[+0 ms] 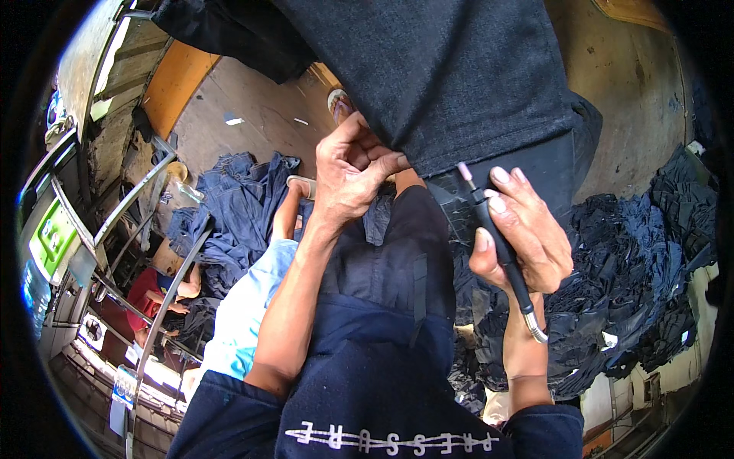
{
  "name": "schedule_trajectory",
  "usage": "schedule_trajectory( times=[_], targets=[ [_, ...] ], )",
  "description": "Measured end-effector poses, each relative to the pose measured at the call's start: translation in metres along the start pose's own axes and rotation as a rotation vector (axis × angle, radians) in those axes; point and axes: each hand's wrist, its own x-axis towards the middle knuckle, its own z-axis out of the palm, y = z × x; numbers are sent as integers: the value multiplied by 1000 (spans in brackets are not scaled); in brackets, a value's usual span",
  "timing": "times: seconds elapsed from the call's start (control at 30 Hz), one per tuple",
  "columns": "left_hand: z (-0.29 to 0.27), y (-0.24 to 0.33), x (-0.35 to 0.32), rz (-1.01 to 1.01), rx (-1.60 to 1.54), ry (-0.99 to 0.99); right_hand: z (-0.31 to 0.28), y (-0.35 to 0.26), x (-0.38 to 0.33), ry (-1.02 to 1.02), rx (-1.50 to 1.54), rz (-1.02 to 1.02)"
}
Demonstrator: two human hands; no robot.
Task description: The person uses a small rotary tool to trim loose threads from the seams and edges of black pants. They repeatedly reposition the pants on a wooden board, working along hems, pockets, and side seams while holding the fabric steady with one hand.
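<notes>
A dark denim garment (466, 76) hangs in front of me, with its stitched hem lying over a smooth black panel (535, 176). My left hand (350, 172) is closed in a pinch on the left corner of that hem. In my right hand (535, 237) is a slim black rotary grinder handpiece (502, 249), gripped between thumb and fingers like a pen. Its pink grinding tip (463, 170) points up toward the hem, close to the fabric; I cannot tell whether it touches. A silvery flexible cable (535, 329) leaves the handpiece's lower end.
Heaped dark denim (612, 268) lies at the right, and a bluer denim pile (237, 199) at the left. Bent metal railings (164, 306) stand on the left. Beyond them a person in red (149, 298) is bent low. Light blue cloth (252, 298) is beside my left arm.
</notes>
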Motion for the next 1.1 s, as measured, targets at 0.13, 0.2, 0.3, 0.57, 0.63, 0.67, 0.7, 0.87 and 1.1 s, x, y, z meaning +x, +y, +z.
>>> schedule_trajectory(
  times=[0.13, 0.2, 0.3, 0.57, 0.63, 0.67, 0.7, 0.87, 1.1],
  targets=[
    [0, 0, 2, 11, -44, 23, 1, -1, 2, -30, 0, -11],
    [-1, 1, 2, 18, -37, 38, 3, 1, 2, 0, -8, -9],
    [0, -2, 0, 32, -32, 42, 2, 1, -1, 68, -34, 28],
    [7, -22, 7, 144, 17, 132, -16, 4, -8, 177, -113, 177],
    [8, -20, 6, 81, 47, 130, -23, 12, -4, 219, -87, 130],
    [10, -20, 6, 90, 39, 126, -25, 12, -3, 171, -88, 119],
    [12, -19, 7, 99, 32, 121, -23, 15, -2, 135, -82, 81],
    [14, -12, 4, 138, 39, 81, -19, 15, -1, 75, -46, 13],
    [13, -15, 4, 192, -97, 29, -21, 16, 0, 72, -81, 1]
  ],
)
